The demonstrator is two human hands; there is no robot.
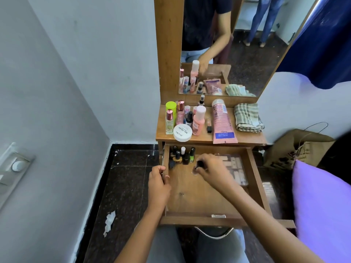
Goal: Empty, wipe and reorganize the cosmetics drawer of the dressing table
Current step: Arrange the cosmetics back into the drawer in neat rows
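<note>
1. The drawer [191,194] of the dressing table [245,138] stood pulled out toward the person, under the tabletop; most of its wooden floor was bare.
2. In the drawer's far left corner a cluster of nail polish bottles [181,155] stood upright, touching one another; along the drawer's right side lay a clear packet of pale strips [236,168], partly hidden by the right wrist.
3. The left hand [158,182] gripped the drawer's left wall, fingers curled over its top edge and pressed together, thumb on the outer side.
4. The right hand [210,168] reached into the drawer just beside the bottle cluster; its fingertips pinched a small dark-capped bottle [199,165] by the cap; whether the bottle touched the drawer floor could not be told.
5. Above the drawer, on the tabletop's left part, stood perfume and spray bottles; among them were a lime-capped can [170,109], a pink bottle [199,121] and, at the front edge, a round white tub [182,132] marked nail polish.
6. Above the drawer's middle a pink tube [221,124] lay flat with its blue end at the tabletop's front edge; to its right a folded checked cloth [247,118] rested on the tabletop.
7. Behind these the mirror [237,44] reflected the items and the person's arm.
</note>
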